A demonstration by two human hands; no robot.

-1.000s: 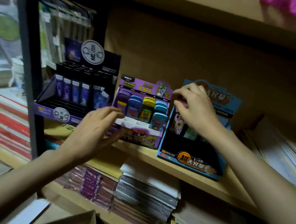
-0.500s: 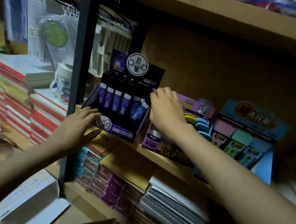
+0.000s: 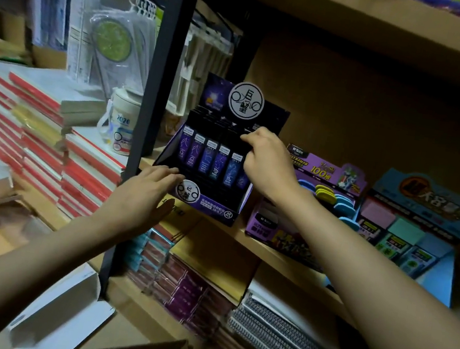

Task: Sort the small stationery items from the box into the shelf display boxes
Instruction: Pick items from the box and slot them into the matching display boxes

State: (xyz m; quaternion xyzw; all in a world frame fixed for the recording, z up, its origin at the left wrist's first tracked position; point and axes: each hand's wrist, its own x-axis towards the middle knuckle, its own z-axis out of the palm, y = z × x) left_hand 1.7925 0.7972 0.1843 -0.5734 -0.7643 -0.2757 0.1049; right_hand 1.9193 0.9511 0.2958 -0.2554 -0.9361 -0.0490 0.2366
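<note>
Legible markings and symbols
Dark display box [image 3: 212,206] — "48" and "2B/0.7" on front strip; its lead cases [image 3: 205,158] bear zodiac symbols. Purple display box [image 3: 324,173]: "ULTRAMAN", "100" on header. White jar [image 3: 122,120] — "2020".

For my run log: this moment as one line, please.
right hand: fingers curled at right column of dark display box, grip unclear | left hand: flat against its front-left corner

glossy printed-card display box [image 3: 209,207], matt wooden shelf [image 3: 257,244], black metal post [image 3: 160,74]
</note>
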